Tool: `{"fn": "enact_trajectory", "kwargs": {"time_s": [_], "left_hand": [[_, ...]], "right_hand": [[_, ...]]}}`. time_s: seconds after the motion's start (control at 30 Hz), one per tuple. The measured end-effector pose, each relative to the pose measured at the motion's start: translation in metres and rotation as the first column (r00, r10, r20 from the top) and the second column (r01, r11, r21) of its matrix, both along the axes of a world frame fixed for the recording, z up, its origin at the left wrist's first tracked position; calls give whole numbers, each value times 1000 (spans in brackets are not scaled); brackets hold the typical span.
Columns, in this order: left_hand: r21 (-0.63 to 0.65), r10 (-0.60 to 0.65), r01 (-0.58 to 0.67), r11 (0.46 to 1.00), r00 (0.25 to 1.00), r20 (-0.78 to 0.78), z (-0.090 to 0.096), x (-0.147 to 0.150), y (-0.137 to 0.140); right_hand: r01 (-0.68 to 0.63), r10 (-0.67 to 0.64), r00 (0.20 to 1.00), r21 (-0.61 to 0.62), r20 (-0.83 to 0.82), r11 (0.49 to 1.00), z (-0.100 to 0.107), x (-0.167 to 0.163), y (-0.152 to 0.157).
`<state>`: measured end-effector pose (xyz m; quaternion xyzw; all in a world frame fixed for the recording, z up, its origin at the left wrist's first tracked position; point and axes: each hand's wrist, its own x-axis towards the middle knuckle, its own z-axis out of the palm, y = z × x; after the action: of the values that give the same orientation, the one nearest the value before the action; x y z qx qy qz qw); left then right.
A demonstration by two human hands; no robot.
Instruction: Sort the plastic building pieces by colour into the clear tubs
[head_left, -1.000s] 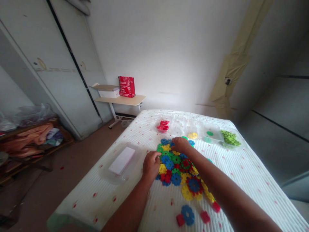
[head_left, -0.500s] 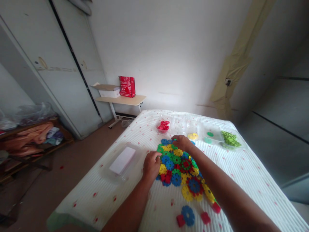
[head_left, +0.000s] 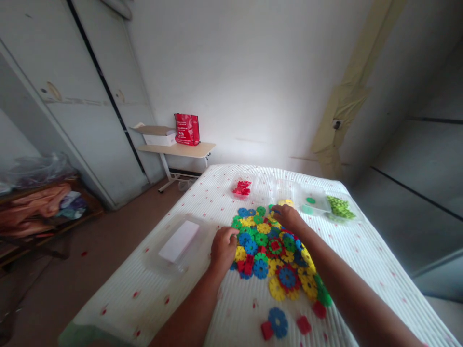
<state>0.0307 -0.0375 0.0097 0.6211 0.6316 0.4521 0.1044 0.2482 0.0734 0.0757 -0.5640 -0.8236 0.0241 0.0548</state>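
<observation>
A spread pile of plastic snowflake discs (head_left: 261, 239) in blue, green, yellow and red lies on the white bedcover. My left hand (head_left: 223, 246) rests at the pile's left edge, thumb and forefinger apart, holding nothing visible. Over the pile's far right edge, my right hand (head_left: 289, 218) has its fingers bent down together beside green and yellow discs. Whatever is under those fingertips is hidden. Red square pieces (head_left: 249, 264) lie among the discs. Nearer to me are a loose blue disc (head_left: 278, 323) and a red block (head_left: 304, 325).
Along the far side stand clear tubs: one with red pieces (head_left: 242, 188), one with yellow pieces (head_left: 286, 203), one with a green disc (head_left: 310, 200), one with light green pieces (head_left: 340, 207). A clear lid (head_left: 154, 258) with a white slab (head_left: 180, 242) lies left.
My right hand has moved rightward along the pile's far edge, uncovering green discs there. My left hand stays at the left edge. The view has shifted slightly.
</observation>
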Motion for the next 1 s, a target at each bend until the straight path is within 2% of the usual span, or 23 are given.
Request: {"fn": "enact_trajectory", "kwargs": {"time_s": [0.1,0.2,0.5,0.7,1.0], "left_hand": [[5,-2,2,1000,1000,-12,-2,0,1],[10,-5,6,1000,1000,-21,-3,0,1],[27,-5,5,1000,1000,-23,-3,-1,0],[36,-16,17,999,1000,-20,-4,-2,1],[38,-17,18,999,1000,-14,-2,-1,0]], "right_hand": [[112,-113,993,49,20,992,-11,27,5],[114,-117,992,51,51,992,-19,39,8],[107,-103,972,-5,212,994,-20,25,11],[119,-109,973,-39,204,992,-22,24,17],[97,-93,987,-23,135,995,-25,37,14]]}}
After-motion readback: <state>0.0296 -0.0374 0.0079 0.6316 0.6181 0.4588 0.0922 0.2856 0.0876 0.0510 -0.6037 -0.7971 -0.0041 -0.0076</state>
